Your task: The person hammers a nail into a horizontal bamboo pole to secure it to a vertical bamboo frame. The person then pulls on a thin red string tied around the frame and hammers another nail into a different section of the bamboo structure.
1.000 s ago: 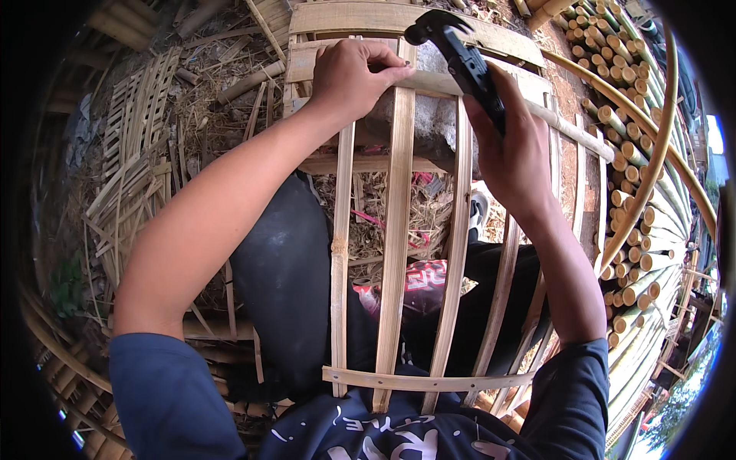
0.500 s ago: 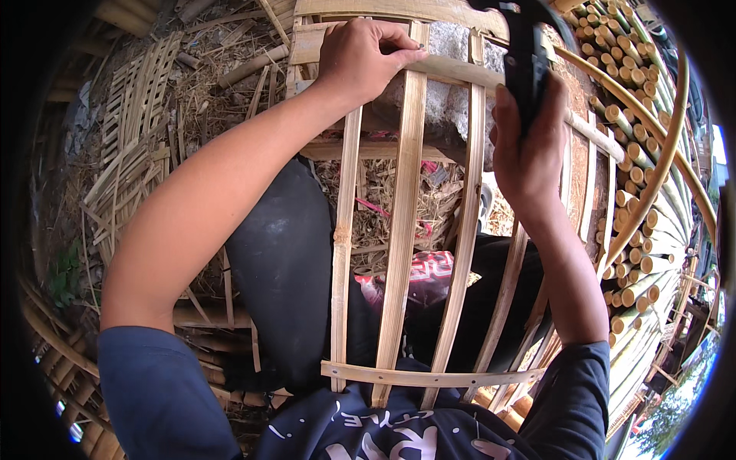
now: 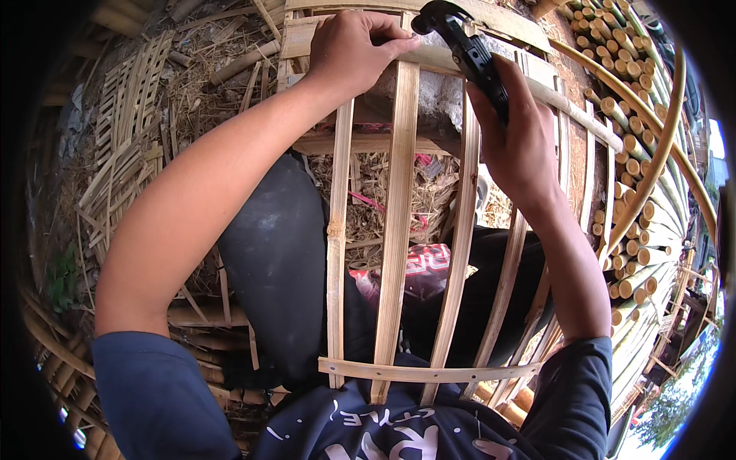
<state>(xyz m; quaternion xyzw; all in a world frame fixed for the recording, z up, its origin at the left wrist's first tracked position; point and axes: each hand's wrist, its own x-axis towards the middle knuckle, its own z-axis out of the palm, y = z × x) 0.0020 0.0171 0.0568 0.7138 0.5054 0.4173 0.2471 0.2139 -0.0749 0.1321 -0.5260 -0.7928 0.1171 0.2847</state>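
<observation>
My left hand (image 3: pixel 354 52) pinches a small nail (image 3: pixel 415 35) between thumb and index finger, at the top end of a bamboo slat (image 3: pixel 399 153). My right hand (image 3: pixel 520 142) is closed round the handle of a black claw hammer (image 3: pixel 479 65). The hammer's head hangs just right of the left fingertips, above the frame. Under both hands runs a round bamboo pole (image 3: pixel 437 58) that crosses the upper ends of several slats. A thin bamboo crosspiece (image 3: pixel 429 375) with nail heads joins their lower ends near my shirt. The slats lie across my legs.
A rough grey stone block (image 3: pixel 437 100) sits under the pole, beside pale boards (image 3: pixel 491 19). Stacked bamboo poles (image 3: pixel 632 245) line the right, with curved poles (image 3: pixel 652 184) before them. Woven bamboo strips (image 3: pixel 130 115) and scraps lie left. A printed packet (image 3: pixel 425 268) shows between the slats.
The hammer has come down and left, its head now close to my left fingertips. My left hand still pinches at the slat's top; the view has shifted slightly.
</observation>
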